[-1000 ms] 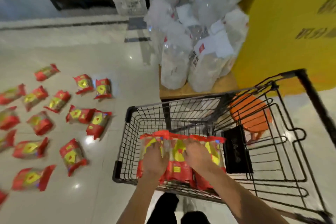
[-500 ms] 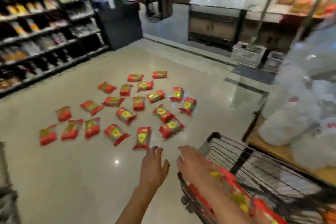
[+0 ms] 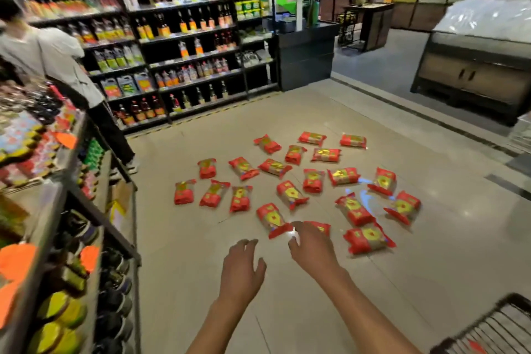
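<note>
Your left hand [image 3: 241, 270] and right hand [image 3: 311, 250] had swung away from the cart [image 3: 475, 321], fingers spread and empty, toward red packets [image 3: 290, 194] on the floor beyond it; gathering those nearest the cart first seemed wise.

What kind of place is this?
Most likely a supermarket: tall dark shelves stocked with bottles, a black wire shopping cart at lower right, and red-and-yellow plastic packets spread on the grey tiled floor, which the left hand and right hand reach toward.

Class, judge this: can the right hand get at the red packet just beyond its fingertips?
Probably yes: the right hand, open, reaches over bare floor toward that red packet, nothing lying between them.
</note>
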